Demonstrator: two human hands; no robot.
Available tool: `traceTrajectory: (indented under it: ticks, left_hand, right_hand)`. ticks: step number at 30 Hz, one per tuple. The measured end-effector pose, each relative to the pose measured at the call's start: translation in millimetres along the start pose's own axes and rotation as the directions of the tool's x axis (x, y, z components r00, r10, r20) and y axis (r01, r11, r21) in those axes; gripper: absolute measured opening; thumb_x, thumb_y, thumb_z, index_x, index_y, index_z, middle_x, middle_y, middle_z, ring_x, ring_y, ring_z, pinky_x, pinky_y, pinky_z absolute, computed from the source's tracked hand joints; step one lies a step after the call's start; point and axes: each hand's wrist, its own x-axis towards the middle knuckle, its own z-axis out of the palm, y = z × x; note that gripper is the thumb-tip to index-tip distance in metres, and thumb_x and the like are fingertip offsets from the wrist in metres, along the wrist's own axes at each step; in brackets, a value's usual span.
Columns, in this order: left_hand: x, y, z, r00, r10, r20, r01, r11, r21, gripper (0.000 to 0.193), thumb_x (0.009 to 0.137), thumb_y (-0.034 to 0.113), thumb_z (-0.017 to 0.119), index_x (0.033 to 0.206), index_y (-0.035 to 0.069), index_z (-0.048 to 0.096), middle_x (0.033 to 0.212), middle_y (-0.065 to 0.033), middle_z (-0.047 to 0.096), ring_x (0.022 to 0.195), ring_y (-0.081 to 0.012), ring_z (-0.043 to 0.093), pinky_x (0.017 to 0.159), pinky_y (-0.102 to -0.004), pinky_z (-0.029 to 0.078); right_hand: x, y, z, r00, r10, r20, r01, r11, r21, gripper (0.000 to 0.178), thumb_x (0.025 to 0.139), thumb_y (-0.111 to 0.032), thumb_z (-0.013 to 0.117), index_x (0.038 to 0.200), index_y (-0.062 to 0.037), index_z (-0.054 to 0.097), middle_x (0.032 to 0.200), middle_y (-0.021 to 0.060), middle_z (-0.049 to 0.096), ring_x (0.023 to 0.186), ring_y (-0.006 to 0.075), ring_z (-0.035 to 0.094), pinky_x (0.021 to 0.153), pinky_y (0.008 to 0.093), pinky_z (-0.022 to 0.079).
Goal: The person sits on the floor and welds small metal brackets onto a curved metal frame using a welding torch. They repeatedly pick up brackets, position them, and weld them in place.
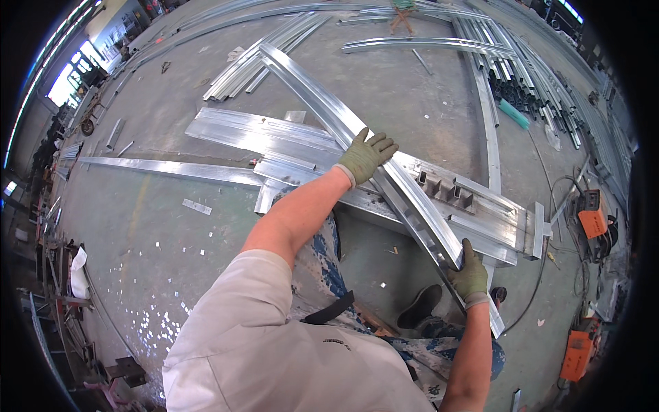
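Observation:
A long shiny steel channel (310,94) slants across in front of me, from the far left down to the near right. My left hand (365,158), in a green work glove, is laid over the channel's middle with the fingers curled across its top. At the near end my right hand (469,272), gloved alike, grips the channel's edge, its thumb upward and part of its fingers hidden. Below the channel lies a wide bench of flat metal profiles (274,137). Short square tube pieces (446,192) stand on the bench, right of the channel.
Metal profiles (257,58) lie stacked at the far left, and a large pile of tubes (528,82) at the far right. An orange machine (592,215) with cables stands at right, another orange box (576,356) nearer. A long bar (171,169) extends left from the bench.

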Motion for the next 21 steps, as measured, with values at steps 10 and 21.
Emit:
traceTrajectory:
  ticks: [10, 21]
  left_hand:
    - [26.3, -7.7, 24.2, 0.974, -0.225, -0.009, 0.222, 0.965, -0.138, 0.07, 0.091, 0.007, 0.065, 0.158, 0.019, 0.053, 0.165, -0.0033, 0.05, 0.159, -0.0269, 0.038, 0.132, -0.0561, 0.022]
    - [39.3, -11.6, 37.3, 0.867, -0.498, 0.023, 0.489, 0.839, -0.24, 0.08, 0.085, 0.008, 0.074, 0.16, 0.02, 0.05, 0.171, -0.0057, 0.043, 0.163, -0.0299, 0.031, 0.132, -0.0568, 0.023]
  right_hand:
    - [3.4, -19.6, -25.6, 0.998, -0.037, 0.042, 0.032, 0.992, 0.123, 0.09, 0.079, -0.031, 0.082, 0.158, -0.0036, 0.049, 0.135, 0.0309, 0.067, 0.123, 0.0463, 0.067, 0.106, 0.0485, 0.054]
    - [17.5, -36.6, -37.6, 0.981, -0.025, 0.192, -0.052, 0.922, 0.384, 0.075, 0.081, -0.024, 0.08, 0.147, 0.0032, 0.058, 0.115, 0.0226, 0.076, 0.102, 0.029, 0.074, 0.096, 0.0376, 0.056]
